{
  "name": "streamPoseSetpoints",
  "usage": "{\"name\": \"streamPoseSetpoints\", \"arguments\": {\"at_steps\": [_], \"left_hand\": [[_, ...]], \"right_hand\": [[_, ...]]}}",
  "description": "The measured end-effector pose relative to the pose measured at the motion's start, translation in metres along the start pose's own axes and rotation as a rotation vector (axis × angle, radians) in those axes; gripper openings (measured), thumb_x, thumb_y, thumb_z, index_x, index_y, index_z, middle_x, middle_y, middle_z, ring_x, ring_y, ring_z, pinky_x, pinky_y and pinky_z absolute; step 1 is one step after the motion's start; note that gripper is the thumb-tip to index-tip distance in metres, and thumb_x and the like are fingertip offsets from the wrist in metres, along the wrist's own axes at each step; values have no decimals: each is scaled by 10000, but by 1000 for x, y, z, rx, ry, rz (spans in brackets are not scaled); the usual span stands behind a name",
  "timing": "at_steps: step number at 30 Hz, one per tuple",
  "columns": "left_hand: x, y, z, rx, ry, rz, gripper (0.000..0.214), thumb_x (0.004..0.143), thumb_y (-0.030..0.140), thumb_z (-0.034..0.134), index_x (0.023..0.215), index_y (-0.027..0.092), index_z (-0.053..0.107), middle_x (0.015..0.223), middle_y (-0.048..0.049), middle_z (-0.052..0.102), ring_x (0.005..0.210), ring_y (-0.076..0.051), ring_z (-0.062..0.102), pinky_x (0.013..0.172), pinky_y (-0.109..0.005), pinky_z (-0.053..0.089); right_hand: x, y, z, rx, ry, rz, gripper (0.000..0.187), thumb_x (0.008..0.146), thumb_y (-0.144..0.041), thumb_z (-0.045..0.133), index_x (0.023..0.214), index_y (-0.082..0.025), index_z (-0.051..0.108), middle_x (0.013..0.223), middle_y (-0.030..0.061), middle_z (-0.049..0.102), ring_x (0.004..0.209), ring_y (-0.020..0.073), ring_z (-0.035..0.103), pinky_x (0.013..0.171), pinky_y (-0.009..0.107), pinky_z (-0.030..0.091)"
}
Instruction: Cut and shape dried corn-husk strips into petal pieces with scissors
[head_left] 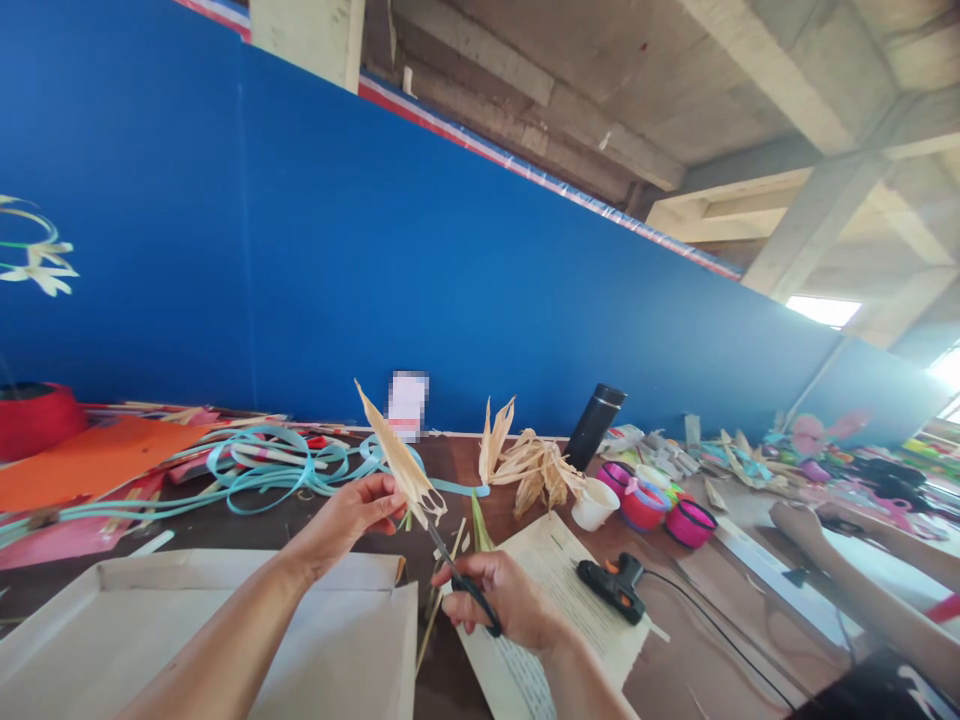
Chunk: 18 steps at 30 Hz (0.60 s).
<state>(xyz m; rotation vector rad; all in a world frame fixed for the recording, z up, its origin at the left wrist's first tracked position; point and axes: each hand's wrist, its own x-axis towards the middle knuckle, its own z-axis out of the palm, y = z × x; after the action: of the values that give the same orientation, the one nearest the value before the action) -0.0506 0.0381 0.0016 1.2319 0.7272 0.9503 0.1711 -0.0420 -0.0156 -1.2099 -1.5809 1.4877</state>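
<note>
1. Clock face centred on the scissor tips, 12 straight ahead, away from me.
2. My L hand [358, 522], at 9 o'clock: thumb & fingers pinch the lower part of a pale husk leaf [396, 452]. The leaf stands tilted, long point up twd 11, ragged, split end down by the tips.
3. My R hand [510, 595], at approx 4–5: fingers curled in the black handles of the scissors [481, 602], blades aimed up twd 11 at the leaf's ragged end. Can't tell if they're biting into it.
4. Just above my R hand, a green husk strip [480, 525].
5. At 4, partly under my R hand: printed sheet [555, 560], w/ a black glue gun [619, 588] lying across its R edge, cord running twd 4.
6. At 2: pile of dry husks [541, 468]; behind it, a dark bottle [594, 428], leaning in this view.
7. At 3: white cup [595, 503], then pink-rimmed rolls [690, 522] beside it; farther out, another person's arms [870, 580].
8. At 8, under my L forearm: shallow cardboard tray [409, 625].
9. At 10: looped lt-blue ribbon [259, 470]; farther L, orange sheet [90, 460].
10. At 12, behind the table: tall blue partition [465, 260].
</note>
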Motion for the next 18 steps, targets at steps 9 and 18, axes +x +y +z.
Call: {"name": "streamPoseSetpoints", "arguments": {"at_steps": [9,18], "left_hand": [[1,-2,3,-18,-18,-4,221,646,353,677,717,172,571,720,-12,605,715,-139,560,632,-255,472],[1,-2,3,-50,-55,-24,198,661,328,678,736,171,584,724,-4,583,694,-117,554,657,-251,478]], "right_hand": [[-1,-1,2,-44,16,42,369,670,-362,685,955,-128,667,547,-17,553,437,54,450,439,181,363],[0,2,2,-43,18,40,366,662,-365,689,937,-126,669,543,-16,553,446,63,459,431,181,369]]}}
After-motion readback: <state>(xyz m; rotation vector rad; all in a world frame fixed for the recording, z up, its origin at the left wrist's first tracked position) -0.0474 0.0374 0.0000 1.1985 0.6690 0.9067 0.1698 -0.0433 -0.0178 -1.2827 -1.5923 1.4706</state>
